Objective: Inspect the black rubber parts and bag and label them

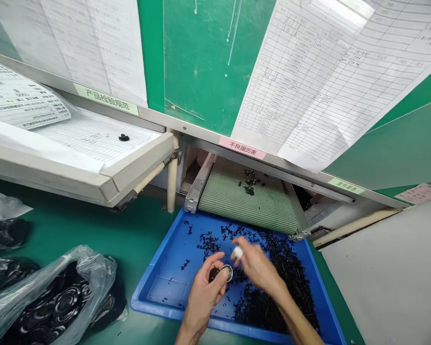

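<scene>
Over the blue tray (154, 282), my left hand (204, 290) is closed around small round black parts (213, 274). One ring-like part (229, 273) with a pale, shiny rim shows at its fingertips. Just to the right hovers my right hand (256, 266), a white cover on one fingertip. Its fingers are bent and apart, slightly blurred, and I see nothing between them. Beneath both hands, many small black pieces (290, 282) lie in the tray, heaped thickest on the right side.
A green mesh conveyor belt (237, 203) with black parts on it ends above the tray. At left are a clear plastic bag (104, 268) of black rings and a tilted document shelf (104, 184) carrying one black part (124, 137). Paper forms (290, 96) hang on the green panel.
</scene>
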Demonstrator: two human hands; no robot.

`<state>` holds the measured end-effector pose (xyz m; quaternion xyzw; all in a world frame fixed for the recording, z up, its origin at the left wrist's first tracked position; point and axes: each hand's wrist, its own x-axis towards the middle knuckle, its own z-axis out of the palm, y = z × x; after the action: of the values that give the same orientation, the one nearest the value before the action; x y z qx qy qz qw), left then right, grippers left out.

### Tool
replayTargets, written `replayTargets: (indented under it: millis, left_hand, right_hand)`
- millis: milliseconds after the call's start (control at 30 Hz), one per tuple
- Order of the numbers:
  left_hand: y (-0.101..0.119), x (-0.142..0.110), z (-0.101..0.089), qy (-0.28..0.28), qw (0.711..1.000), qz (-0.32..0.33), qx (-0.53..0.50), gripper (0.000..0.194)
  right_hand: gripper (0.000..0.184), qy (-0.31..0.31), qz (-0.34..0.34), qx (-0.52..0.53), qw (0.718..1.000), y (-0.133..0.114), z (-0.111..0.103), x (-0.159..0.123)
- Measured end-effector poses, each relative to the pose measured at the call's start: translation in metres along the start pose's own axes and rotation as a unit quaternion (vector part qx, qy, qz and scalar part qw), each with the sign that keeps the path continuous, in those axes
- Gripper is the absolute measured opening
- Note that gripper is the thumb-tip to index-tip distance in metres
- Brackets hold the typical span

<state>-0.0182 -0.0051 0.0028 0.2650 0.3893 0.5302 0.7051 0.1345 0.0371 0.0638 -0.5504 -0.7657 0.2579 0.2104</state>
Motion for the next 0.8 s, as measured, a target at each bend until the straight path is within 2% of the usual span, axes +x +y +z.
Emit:
replayTargets:
  millis: [100, 167, 233, 300, 400, 500, 600, 667, 800]
  left_hand:
    - [0.003, 0.003, -0.002, 0.033, 0.996, -0.041, -0.068, 0.048]
    - [0.007, 0.006, -0.006, 0.051, 0.988, -0.063, -0.134, 0.046]
    - [0.010, 0.007, -0.009, 0.070, 0.978, -0.063, -0.185, 0.043]
    - [0.012, 0.008, -0.011, 0.074, 0.973, -0.056, -0.210, 0.037]
    - [0.014, 0.007, -0.011, 0.064, 0.972, -0.050, -0.220, 0.030]
    - [0.016, 0.005, -0.010, 0.059, 0.973, -0.055, -0.216, 0.030]
    - [0.017, 0.003, -0.008, 0.052, 0.976, -0.056, -0.205, 0.033]
    - [0.017, 0.002, -0.007, 0.036, 0.980, -0.053, -0.190, 0.033]
    - [0.014, 0.002, -0.002, 0.007, 0.989, -0.030, -0.144, 0.035]
  right_hand:
    - [0.033, 0.128, -0.020, -0.136, 0.982, 0.021, -0.046, 0.035]
    - [0.037, 0.177, -0.020, -0.143, 0.973, 0.033, -0.071, 0.070]
    - [0.044, 0.176, -0.022, -0.126, 0.976, 0.043, -0.087, 0.106]
    - [0.044, 0.159, -0.022, -0.101, 0.982, 0.051, -0.095, 0.134]
    - [0.040, 0.152, -0.019, -0.055, 0.987, 0.059, -0.100, 0.151]
    - [0.038, 0.168, 0.002, 0.003, 0.986, 0.062, -0.102, 0.140]
    - [0.034, 0.157, 0.031, 0.081, 0.984, 0.054, -0.093, 0.111]
    - [0.035, 0.123, 0.038, 0.129, 0.983, 0.042, -0.076, 0.086]
    - [0.027, 0.030, 0.035, 0.220, 0.974, 0.010, -0.023, 0.034]
